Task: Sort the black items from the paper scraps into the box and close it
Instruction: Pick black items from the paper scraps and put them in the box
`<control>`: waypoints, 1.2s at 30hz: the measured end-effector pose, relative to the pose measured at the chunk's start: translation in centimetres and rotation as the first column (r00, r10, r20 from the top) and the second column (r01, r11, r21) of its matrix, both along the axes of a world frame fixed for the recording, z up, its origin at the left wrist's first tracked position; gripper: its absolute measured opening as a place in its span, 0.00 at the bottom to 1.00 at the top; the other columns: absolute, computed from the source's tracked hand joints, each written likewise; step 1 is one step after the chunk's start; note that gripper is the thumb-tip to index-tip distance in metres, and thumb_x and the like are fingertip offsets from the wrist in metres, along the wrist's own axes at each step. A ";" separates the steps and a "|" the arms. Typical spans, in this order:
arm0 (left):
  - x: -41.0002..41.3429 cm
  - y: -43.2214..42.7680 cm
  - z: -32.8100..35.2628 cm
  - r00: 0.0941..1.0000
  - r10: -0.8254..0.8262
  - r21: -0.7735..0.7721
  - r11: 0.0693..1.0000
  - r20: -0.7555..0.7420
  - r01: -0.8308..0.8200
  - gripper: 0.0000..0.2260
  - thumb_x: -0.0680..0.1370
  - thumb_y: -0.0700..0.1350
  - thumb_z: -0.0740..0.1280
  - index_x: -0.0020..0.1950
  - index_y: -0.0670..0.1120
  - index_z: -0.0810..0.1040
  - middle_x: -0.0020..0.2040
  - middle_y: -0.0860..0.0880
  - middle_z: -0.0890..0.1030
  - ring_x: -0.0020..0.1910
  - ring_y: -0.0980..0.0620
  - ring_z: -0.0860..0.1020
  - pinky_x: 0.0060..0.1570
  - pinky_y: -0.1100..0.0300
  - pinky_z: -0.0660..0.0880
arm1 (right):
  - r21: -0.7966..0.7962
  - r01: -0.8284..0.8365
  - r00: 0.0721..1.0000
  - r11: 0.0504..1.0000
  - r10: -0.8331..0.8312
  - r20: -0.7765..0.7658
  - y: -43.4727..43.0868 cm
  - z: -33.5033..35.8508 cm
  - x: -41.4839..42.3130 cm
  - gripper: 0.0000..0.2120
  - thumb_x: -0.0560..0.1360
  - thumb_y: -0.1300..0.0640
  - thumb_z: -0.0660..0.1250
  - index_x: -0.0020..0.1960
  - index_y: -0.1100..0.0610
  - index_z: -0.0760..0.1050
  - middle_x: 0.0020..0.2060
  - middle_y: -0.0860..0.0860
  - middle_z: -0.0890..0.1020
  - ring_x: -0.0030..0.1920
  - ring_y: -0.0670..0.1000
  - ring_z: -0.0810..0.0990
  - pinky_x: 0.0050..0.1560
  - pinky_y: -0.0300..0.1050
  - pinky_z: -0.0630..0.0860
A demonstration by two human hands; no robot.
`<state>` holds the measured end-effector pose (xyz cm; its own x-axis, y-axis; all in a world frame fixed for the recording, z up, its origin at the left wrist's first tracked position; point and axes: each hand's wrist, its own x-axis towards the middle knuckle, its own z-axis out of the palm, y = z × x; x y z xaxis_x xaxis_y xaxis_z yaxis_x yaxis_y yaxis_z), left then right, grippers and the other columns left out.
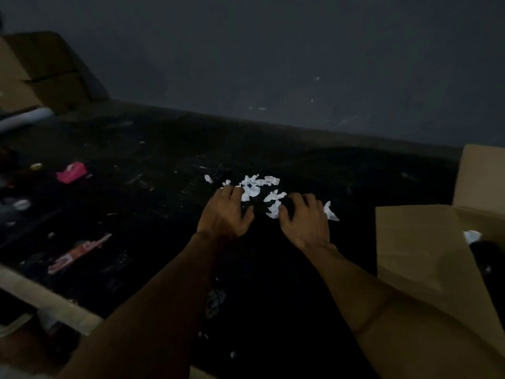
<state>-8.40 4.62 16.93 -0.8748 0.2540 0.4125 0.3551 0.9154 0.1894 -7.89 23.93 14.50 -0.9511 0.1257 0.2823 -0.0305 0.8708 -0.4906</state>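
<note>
Over the paper scraps (257, 184), left hand (224, 214) and right hand (303, 222) palm-down, fingers (234, 191) curled, hold unclear

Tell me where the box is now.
In the head view, the box sits at the right edge, flaps open, just right of the right hand and the paper scraps.

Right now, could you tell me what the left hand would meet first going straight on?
Probably the white paper scraps just ahead of the left hand; they may already touch.
</note>
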 end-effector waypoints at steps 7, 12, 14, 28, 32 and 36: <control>-7.2 0.7 -4.1 0.991 -0.111 -0.030 0.993 0.069 0.114 0.21 0.77 0.54 0.56 0.60 0.40 0.74 0.53 0.42 0.77 0.50 0.46 0.76 0.49 0.51 0.77 | 0.016 0.135 0.987 0.991 -0.136 0.089 1.1 -3.6 -4.2 0.22 0.75 0.43 0.60 0.64 0.53 0.72 0.62 0.58 0.74 0.62 0.59 0.71 0.60 0.56 0.71; -13.4 0.8 -7.9 0.973 -0.200 -0.087 0.974 0.116 0.211 0.13 0.79 0.47 0.60 0.59 0.41 0.74 0.53 0.43 0.77 0.50 0.46 0.76 0.51 0.52 0.75 | 0.065 0.255 0.950 0.965 -0.263 0.170 0.9 -6.8 -7.8 0.24 0.76 0.40 0.59 0.67 0.51 0.69 0.67 0.56 0.70 0.67 0.58 0.67 0.62 0.58 0.69; -15.9 0.7 -9.2 0.956 -0.252 -0.054 0.963 0.150 0.263 0.13 0.79 0.45 0.62 0.60 0.41 0.74 0.54 0.42 0.77 0.52 0.45 0.75 0.53 0.51 0.74 | 0.070 0.310 0.925 0.948 -0.318 0.207 0.5 -7.9 -9.2 0.25 0.76 0.39 0.58 0.68 0.50 0.68 0.68 0.56 0.68 0.67 0.59 0.66 0.63 0.59 0.69; -26.7 -1.5 -16.1 0.968 -0.168 -0.092 0.978 0.186 0.187 0.20 0.74 0.49 0.67 0.64 0.42 0.73 0.64 0.37 0.71 0.65 0.36 0.68 0.68 0.32 0.57 | 0.230 0.525 0.755 0.819 -0.573 0.319 0.3 -12.0 -16.5 0.21 0.76 0.41 0.58 0.68 0.44 0.63 0.74 0.59 0.58 0.72 0.68 0.55 0.69 0.68 0.57; -27.3 -0.7 -17.7 0.955 -0.067 -0.069 0.994 0.288 0.090 0.24 0.75 0.53 0.66 0.68 0.45 0.69 0.68 0.39 0.67 0.67 0.36 0.65 0.67 0.30 0.52 | 0.271 0.539 0.703 0.797 -0.603 0.376 1.6 -13.1 -17.8 0.21 0.78 0.40 0.57 0.69 0.42 0.60 0.76 0.59 0.50 0.73 0.70 0.50 0.70 0.70 0.51; -27.5 -0.4 -19.4 0.961 -0.064 -0.101 0.990 0.270 0.094 0.21 0.76 0.50 0.66 0.66 0.42 0.71 0.64 0.37 0.71 0.63 0.35 0.69 0.67 0.31 0.56 | 0.258 0.531 0.697 0.807 -0.589 0.407 2.3 -14.2 -18.6 0.18 0.79 0.42 0.56 0.67 0.45 0.64 0.75 0.61 0.53 0.70 0.70 0.57 0.66 0.67 0.60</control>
